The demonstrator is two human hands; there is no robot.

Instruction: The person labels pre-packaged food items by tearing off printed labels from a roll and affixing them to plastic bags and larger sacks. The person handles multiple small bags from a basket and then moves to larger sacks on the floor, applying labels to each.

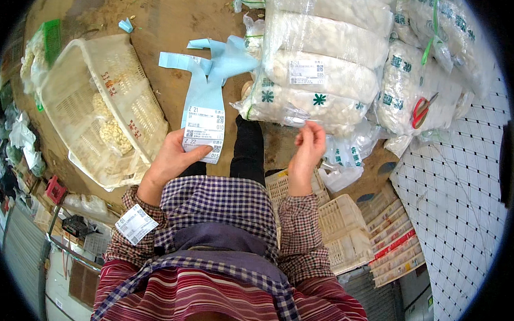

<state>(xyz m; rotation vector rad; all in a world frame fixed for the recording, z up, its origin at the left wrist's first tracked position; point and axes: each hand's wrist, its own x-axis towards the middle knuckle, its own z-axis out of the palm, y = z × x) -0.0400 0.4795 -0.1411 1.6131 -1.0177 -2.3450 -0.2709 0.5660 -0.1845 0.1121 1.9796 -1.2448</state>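
Observation:
In my left hand (167, 162) is a strip of white printed labels (205, 127), pinched at its lower end between thumb and fingers. Its long pale blue backing (205, 91) hangs away from me and folds over itself. One loose white label (136, 224) clings to my left sleeve. My right hand (306, 156) is closed, fingertips together, near the close edge of a clear plastic sack (322, 78) packed with white bundles. Whatever those fingers hold, if anything, is too small to make out. A white label (306, 72) lies flat on the sack.
A large cream plastic basket (81, 98) with some pale pieces inside tilts at left. More filled bags (401, 80) lie at right, with red-handled scissors (423, 112) on them. Cream crates (345, 228) stand beside my right arm. A blue scrap (126, 26) lies on the brown floor.

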